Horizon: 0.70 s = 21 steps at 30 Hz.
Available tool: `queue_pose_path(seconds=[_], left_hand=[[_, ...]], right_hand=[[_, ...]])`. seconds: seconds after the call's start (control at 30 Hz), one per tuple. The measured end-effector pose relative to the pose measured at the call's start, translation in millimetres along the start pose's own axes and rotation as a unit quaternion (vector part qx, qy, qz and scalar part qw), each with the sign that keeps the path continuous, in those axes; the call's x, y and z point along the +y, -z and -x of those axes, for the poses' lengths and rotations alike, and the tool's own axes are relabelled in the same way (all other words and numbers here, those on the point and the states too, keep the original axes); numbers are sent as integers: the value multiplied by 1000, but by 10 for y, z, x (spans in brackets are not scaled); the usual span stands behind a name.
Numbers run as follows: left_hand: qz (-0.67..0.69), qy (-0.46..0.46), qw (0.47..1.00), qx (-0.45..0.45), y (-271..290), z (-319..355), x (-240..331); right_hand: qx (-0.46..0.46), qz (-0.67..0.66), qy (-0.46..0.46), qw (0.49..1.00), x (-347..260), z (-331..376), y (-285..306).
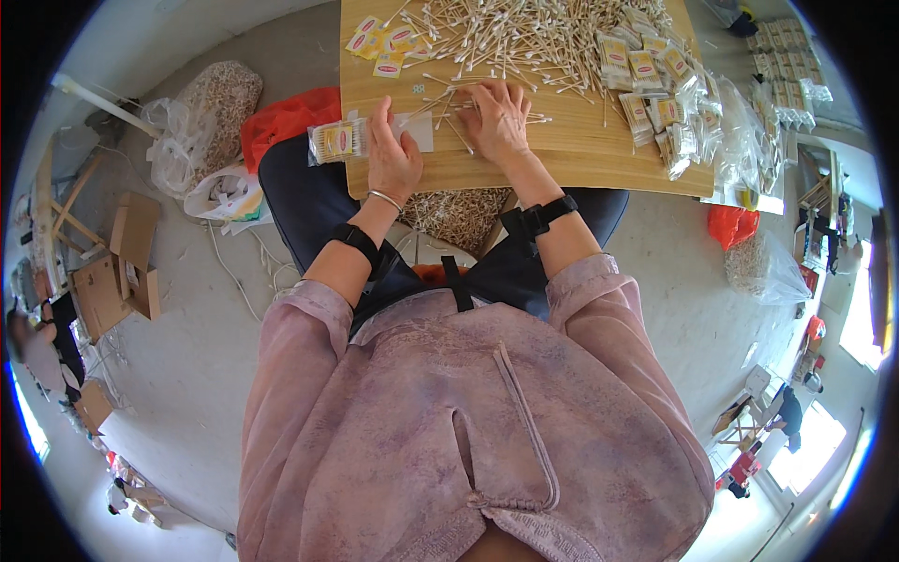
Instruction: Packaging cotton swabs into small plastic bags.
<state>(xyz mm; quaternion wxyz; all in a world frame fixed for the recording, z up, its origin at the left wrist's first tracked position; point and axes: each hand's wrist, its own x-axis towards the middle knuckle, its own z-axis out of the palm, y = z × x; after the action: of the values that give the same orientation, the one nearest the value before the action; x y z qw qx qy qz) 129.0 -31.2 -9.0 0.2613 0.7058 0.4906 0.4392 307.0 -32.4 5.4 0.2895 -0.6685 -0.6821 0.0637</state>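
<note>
My left hand (393, 155) rests at the near left of the wooden table (562, 155), fingers stretched out and thumb apart, holding nothing. Beside it lies a clear packet of cotton swabs (337, 141) with a yellow and white label, at the table's left edge. A piece of white paper (421, 133) sits between my hands. My right hand (496, 122) is palm down over loose cotton swabs (456, 140), its bent fingers spread and touching some of them; its palm hides what is under it. A large heap of loose cotton swabs (524, 37) covers the far part of the table.
Several yellow and white label cards (387, 64) lie at the far left. Filled packets (646, 70) pile up at the right, with clear bags (740, 140) beyond them. Below the near edge is a container of swabs (454, 217). A red bag (290, 120) and cardboard boxes (117, 281) are left.
</note>
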Motion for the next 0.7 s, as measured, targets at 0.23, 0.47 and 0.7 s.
queue_pose_path(seconds=[0.23, 0.47, 0.7], left_hand=[[19, 25, 999, -6, -17, -12, -5], [-66, -18, 997, -25, -33, 4, -7], [-98, -41, 993, -48, -45, 23, -25]], right_hand=[[-10, 24, 13, 1000, -67, -40, -67], [64, -50, -33, 996, 23, -111, -23], [48, 8, 38, 998, -144, -235, -78]])
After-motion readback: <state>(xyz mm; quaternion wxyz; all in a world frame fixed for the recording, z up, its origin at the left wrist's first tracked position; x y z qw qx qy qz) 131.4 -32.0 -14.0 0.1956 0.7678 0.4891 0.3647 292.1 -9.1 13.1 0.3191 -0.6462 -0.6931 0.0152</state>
